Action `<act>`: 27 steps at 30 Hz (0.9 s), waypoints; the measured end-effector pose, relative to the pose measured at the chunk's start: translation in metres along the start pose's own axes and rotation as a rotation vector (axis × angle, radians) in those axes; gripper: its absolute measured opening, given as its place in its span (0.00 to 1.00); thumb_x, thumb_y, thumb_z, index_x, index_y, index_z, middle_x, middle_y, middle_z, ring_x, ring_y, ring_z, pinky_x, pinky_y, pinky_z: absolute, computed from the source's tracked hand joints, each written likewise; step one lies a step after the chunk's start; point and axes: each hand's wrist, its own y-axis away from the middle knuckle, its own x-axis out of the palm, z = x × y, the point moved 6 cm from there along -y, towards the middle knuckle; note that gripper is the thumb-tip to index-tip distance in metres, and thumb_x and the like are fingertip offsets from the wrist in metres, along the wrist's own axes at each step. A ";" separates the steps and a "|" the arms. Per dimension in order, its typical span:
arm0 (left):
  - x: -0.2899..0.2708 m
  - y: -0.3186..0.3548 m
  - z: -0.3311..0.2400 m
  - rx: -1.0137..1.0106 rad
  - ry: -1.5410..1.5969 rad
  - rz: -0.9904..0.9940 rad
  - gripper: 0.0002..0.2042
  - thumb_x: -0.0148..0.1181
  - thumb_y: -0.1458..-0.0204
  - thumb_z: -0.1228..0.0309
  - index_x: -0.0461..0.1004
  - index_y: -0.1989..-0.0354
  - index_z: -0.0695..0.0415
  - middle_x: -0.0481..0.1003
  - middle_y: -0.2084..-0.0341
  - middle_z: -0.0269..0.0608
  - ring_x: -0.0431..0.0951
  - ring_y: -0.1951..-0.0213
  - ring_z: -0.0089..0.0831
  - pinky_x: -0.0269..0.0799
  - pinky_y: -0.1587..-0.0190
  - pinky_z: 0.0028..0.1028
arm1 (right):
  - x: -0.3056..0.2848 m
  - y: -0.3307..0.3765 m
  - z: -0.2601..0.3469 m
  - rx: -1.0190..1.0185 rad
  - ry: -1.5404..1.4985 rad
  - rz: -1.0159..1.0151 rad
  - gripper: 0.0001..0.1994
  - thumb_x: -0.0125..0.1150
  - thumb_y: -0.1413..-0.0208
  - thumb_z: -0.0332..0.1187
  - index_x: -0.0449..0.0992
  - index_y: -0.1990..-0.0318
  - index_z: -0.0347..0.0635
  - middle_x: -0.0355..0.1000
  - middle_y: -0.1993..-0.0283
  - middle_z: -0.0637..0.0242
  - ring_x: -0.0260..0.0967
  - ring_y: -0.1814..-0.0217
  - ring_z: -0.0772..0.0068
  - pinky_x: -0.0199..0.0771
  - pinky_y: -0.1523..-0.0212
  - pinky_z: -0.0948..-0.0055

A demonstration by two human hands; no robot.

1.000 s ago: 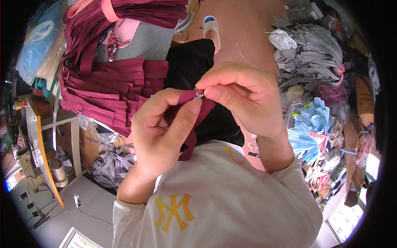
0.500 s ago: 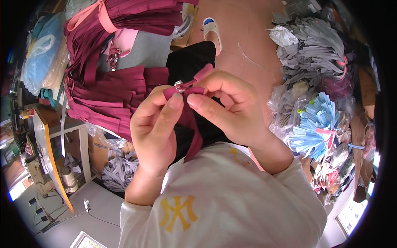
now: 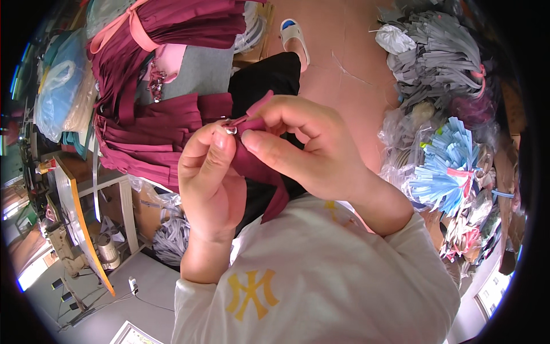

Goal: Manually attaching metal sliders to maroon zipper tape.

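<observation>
My left hand (image 3: 209, 166) pinches a small shiny metal clasp (image 3: 230, 130) between thumb and fingertips. Close beside it, my right hand (image 3: 312, 143) is closed on a maroon fabric strap (image 3: 276, 192), whose loose end hangs down over my lap. A narrow maroon piece runs from the clasp toward the right fingers. Left of my hands lies a stack of maroon pleated-looking straps (image 3: 149, 135). Above it is a small heap of metal clasps on maroon loops (image 3: 156, 83), on a pink sheet (image 3: 172, 59). The fingertips partly hide the clasp.
A maroon bundle tied with a pink band (image 3: 141, 31) lies at the far left. Grey strips (image 3: 441, 51) and a light blue bundle (image 3: 444, 166) are heaped at right among plastic bags. A wooden board edge (image 3: 86, 229) stands at lower left.
My left hand has drawn the clasp slightly left and down, apart from the right thumb. The strap piece that both hands pinched is now held on the right side only.
</observation>
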 end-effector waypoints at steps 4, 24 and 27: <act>0.012 0.001 0.005 -0.131 0.085 -0.076 0.08 0.54 0.38 0.74 0.76 0.54 0.61 0.79 0.60 0.38 0.77 0.56 0.26 0.70 0.49 0.27 | -0.002 -0.004 0.005 0.043 0.090 0.036 0.10 0.63 0.47 0.32 0.78 0.62 0.35 0.75 0.69 0.64 0.73 0.69 0.78 0.71 0.71 0.77; 0.003 0.000 0.000 0.025 -0.095 0.086 0.08 0.49 0.36 0.72 0.73 0.55 0.61 0.77 0.57 0.40 0.75 0.53 0.28 0.68 0.45 0.31 | -0.005 -0.007 0.004 0.214 -0.009 0.162 0.05 0.64 0.45 0.26 0.77 0.64 0.32 0.76 0.70 0.69 0.69 0.69 0.85 0.66 0.72 0.82; -0.004 0.000 0.001 0.079 -0.152 0.051 0.07 0.50 0.36 0.72 0.73 0.55 0.59 0.77 0.57 0.39 0.75 0.53 0.28 0.68 0.45 0.31 | -0.001 -0.003 -0.002 0.197 -0.101 0.108 0.07 0.63 0.44 0.28 0.77 0.63 0.32 0.76 0.69 0.66 0.71 0.69 0.83 0.69 0.69 0.80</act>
